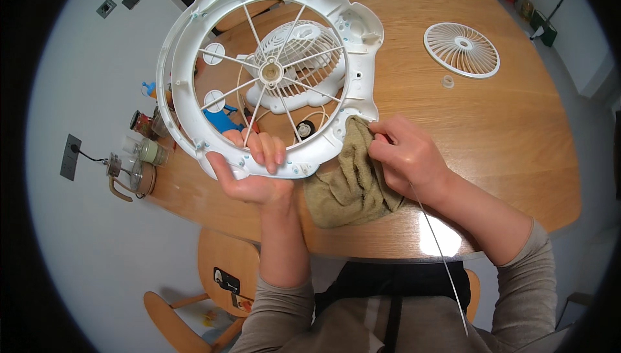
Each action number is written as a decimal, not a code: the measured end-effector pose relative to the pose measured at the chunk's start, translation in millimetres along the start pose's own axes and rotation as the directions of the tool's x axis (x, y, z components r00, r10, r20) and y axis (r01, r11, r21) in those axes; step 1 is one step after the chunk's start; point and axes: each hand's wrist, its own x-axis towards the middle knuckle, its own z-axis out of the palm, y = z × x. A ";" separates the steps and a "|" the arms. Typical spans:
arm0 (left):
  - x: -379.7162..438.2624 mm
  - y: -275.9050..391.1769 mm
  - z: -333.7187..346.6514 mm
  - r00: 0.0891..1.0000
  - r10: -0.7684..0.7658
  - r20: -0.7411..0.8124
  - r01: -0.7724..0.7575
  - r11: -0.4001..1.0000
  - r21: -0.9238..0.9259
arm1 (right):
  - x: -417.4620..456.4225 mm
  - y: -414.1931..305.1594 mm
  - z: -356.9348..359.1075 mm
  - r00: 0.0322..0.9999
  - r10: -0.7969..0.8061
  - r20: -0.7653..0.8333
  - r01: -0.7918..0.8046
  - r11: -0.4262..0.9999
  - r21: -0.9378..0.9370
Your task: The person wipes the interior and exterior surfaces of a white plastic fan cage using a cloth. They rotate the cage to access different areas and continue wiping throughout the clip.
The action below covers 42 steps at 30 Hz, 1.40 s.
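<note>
My left hand [254, 183] grips the lower rim of a round white plastic fan frame [364, 69], held up over the table with its ribbed inner side facing me. Thin spokes run to its hub. In my right hand [412, 159] is a bunched olive-brown cloth [359, 183], pressed to the frame's lower right edge. From near that hand a thin pale cord [444, 261] runs down towards my lap. Behind the spokes, partly hidden, a white fan body [276, 102] with a domed grille lies on the table.
On the wooden table [509, 135] are a round white grille [464, 43] and a small translucent ring [447, 81] at right. A black round part [305, 130], a blue object [222, 120] and jars [142, 124] are at left. A glass kettle [142, 176] stands by the wall.
</note>
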 end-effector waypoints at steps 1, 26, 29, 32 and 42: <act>-1.2 0.4 -0.2 1.000 0.008 0.011 -0.008 1.000 0.010 | 0.7 -3.9 -1.6 0.999 0.024 0.040 -0.024 1.000 -0.013; -9.8 1.7 7.5 0.993 0.116 0.033 -0.117 0.992 0.043 | 4.0 2.8 -12.6 0.974 0.154 0.168 -0.211 0.891 0.401; -6.4 4.2 -0.3 0.994 0.072 0.084 -0.071 0.997 -0.012 | 0.7 4.3 -13.1 0.959 0.244 0.147 -0.285 0.798 0.531; -2.9 4.7 -4.4 0.995 0.068 0.072 -0.064 0.996 -0.064 | 1.4 4.3 -15.8 0.973 0.196 0.121 -0.230 0.805 0.548; 3.3 8.5 -3.9 0.996 0.083 -0.035 -0.086 0.991 -0.101 | 1.5 -1.6 -17.0 0.998 -0.057 -0.001 0.051 0.889 0.456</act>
